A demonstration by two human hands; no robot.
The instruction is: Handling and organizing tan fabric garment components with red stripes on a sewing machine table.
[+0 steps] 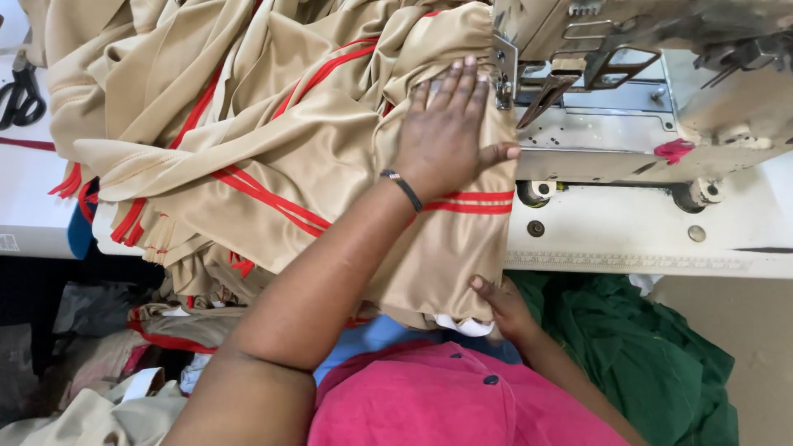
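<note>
A heap of tan fabric with red stripes (273, 140) covers the left of the white sewing table (644, 239). My left hand (446, 132) lies flat on this cloth, fingers spread, pressing it down beside the sewing machine's presser foot (504, 78). A dark band circles that wrist. My right hand (505, 307) is below the table edge, pinching the hanging lower hem of the same tan fabric. The sewing machine (652, 91) stands at the upper right.
Black scissors (21, 95) lie at the far left of the table. A green cloth (644, 355) is piled at the lower right. More tan and red pieces (178, 326) lie below the table at the left. A pink scrap (675, 150) sits on the machine.
</note>
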